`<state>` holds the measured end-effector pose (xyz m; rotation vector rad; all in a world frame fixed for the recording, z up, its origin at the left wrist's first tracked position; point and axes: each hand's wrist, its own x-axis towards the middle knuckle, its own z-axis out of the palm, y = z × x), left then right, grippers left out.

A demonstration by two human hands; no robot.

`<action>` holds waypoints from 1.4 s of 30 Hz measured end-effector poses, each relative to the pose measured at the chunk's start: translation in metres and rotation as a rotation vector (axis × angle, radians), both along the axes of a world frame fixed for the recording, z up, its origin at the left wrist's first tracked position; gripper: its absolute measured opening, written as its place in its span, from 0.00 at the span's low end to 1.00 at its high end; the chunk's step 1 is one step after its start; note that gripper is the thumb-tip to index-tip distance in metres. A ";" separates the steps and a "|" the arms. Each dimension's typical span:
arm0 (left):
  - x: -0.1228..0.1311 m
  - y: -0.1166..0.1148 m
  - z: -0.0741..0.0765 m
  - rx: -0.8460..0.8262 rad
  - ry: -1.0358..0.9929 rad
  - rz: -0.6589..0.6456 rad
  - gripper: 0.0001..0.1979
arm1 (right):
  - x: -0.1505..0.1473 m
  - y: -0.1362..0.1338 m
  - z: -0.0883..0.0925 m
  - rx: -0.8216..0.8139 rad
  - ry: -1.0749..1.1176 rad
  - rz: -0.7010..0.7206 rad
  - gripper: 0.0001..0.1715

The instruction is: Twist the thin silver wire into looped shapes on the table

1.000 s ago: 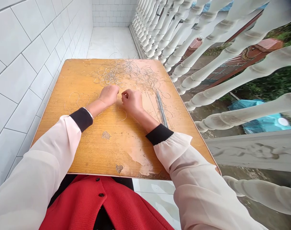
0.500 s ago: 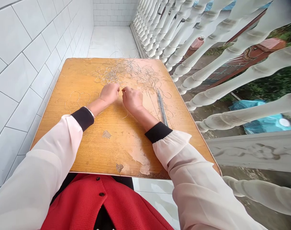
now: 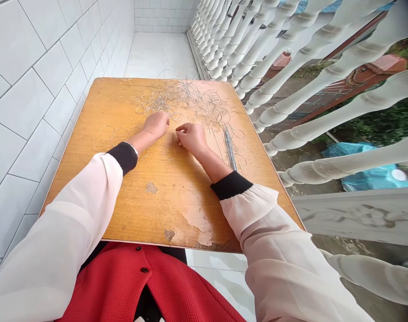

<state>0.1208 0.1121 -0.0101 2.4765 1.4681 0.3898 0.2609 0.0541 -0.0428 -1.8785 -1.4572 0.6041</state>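
Near edge of the worktop (image 3: 157,210): a red jacket (image 3: 150,279) stands just off it, and white sheer sleeves (image 3: 66,210) with black cuffs cross onto it. Peeled veneer (image 3: 199,221) shows by this edge.

Mid-worktop: the left hand (image 3: 156,125) rests knuckles up, fingers curled. The right hand (image 3: 190,137) lies just beside it, its grip drawn together at thumb and forefinger. Neither grip appears clamped, though a fine wire could escape this view, so cannot tell. A curved wire (image 3: 170,150) lies just nearer than the gap between the hands. Bent wire hooks (image 3: 112,133) lie left of the left hand; a bundle of straight wires (image 3: 229,147) lies right of the right hand.

Toward the far edge: a wire tangle (image 3: 177,100) spreads just beyond both hands.

Beyond the worktop: a tiled floor (image 3: 160,53). Along its sides: a tiled wall (image 3: 46,89), left, and a white balustrade (image 3: 325,89), right.
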 end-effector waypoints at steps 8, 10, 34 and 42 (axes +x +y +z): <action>0.003 0.003 -0.004 -0.014 -0.060 0.012 0.09 | 0.001 -0.009 0.006 -0.010 0.000 -0.010 0.15; -0.002 0.000 0.000 0.007 -0.082 0.030 0.09 | 0.002 -0.010 0.008 -0.023 -0.018 -0.006 0.15; -0.052 -0.118 -0.006 0.025 0.204 -0.310 0.13 | -0.002 -0.012 0.007 0.078 -0.483 0.222 0.13; -0.048 -0.120 -0.012 0.112 0.247 -0.356 0.14 | -0.004 0.016 0.016 0.176 -0.574 0.435 0.20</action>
